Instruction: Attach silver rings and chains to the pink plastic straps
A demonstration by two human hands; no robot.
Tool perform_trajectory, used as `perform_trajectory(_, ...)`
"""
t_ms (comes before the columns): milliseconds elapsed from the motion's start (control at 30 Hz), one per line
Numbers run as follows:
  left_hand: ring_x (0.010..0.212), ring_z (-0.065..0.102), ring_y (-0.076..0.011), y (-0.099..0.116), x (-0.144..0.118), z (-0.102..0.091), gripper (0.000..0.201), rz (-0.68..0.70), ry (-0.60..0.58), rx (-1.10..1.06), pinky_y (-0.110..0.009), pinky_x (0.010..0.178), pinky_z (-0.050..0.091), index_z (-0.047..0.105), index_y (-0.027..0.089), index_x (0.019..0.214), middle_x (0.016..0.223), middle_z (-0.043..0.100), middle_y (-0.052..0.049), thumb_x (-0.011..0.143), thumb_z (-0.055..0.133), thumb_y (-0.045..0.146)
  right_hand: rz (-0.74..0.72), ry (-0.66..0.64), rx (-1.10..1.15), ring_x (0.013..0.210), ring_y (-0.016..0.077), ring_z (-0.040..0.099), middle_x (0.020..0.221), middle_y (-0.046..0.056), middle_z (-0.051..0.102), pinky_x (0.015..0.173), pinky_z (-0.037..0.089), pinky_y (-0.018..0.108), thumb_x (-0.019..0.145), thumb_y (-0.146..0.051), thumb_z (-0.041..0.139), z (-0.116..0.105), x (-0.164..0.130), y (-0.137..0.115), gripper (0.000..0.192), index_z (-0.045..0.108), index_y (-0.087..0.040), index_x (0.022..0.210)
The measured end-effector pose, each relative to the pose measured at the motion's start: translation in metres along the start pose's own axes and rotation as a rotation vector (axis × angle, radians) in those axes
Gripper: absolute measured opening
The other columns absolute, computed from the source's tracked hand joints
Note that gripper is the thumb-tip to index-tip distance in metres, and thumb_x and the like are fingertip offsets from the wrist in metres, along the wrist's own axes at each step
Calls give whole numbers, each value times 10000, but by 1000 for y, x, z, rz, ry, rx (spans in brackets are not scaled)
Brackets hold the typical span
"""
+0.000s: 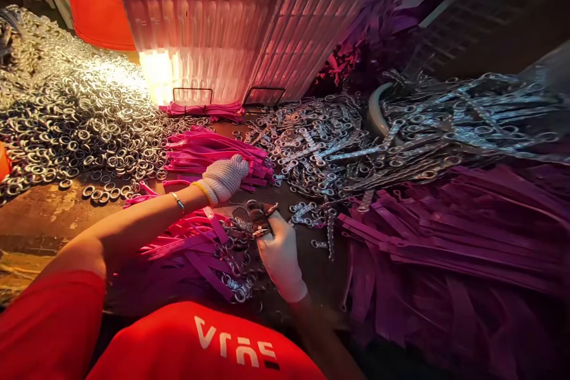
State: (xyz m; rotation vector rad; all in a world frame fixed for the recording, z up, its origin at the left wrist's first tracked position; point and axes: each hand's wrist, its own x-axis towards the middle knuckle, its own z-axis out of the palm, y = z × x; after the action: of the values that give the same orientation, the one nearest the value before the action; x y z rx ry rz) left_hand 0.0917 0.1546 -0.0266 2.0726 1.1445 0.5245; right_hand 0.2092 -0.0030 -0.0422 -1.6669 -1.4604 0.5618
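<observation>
Left: a wide heap of loose metal rings (66, 113) covered the table (40, 219).
Back left: an orange plastic tub (98, 6) stood behind the rings.
Back centre: a ribbed translucent lamp shade (231, 18) glowed pink.
Right: a pile of purple straps (467, 249) lay below a tangle of chains (445, 124).

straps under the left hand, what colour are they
Bright pink. The straps lie in a bundle under the gloved left hand, clearest in the head view.
</observation>
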Motion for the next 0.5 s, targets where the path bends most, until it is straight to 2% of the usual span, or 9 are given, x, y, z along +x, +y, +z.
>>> perform_trajectory(133, 849, 595, -197, -5, 23, 12, 165, 24, -10, 28, -286, 763, 407, 715, 104, 946, 1038, 642, -132, 841, 590, 81, -31, -20, 36, 920, 238, 689, 1003, 100, 760, 864, 538, 373, 849, -193, 468, 2, -4, 4, 305, 714, -181, 1029)
perform_trajectory(233, 841, 581, -179, -8, 18, 5, 153, 47, -5, 18, -261, 759, 407, 722, 111, 912, 947, 664, -94, 822, 599, 98, -43, -31, 5, 949, 243, 696, 1050, 103, 763, 886, 546, 388, 828, -162, 460, -4, -4, 5, 365, 710, -179, 1093)
perform_trajectory(333, 653, 539, -133, -8, -11, -12, 161, 3, -38, -119, -242, 637, 400, 721, 139, 876, 733, 644, -29, 865, 588, 230, -116, -48, -16, 1047, 244, 677, 1134, 94, 745, 949, 529, 403, 767, -93, 449, -12, -2, 2, 499, 674, -195, 1201)
perform_trajectory(433, 416, 395, -89, -2, -56, -27, 255, -208, -183, -492, -224, 441, 292, 677, 156, 845, 502, 500, 32, 879, 590, 394, -214, -93, -87, 1052, 244, 654, 1113, 85, 732, 946, 515, 398, 703, -41, 439, -13, 2, -8, 580, 665, -213, 1209)
perform_trajectory(500, 348, 337, -75, 4, -84, -34, 315, -339, -255, -652, -218, 380, 224, 634, 168, 807, 443, 437, 53, 872, 602, 474, -256, -146, -216, 967, 245, 641, 1019, 91, 724, 864, 511, 367, 692, -32, 446, -11, 4, -17, 532, 684, -197, 1139)
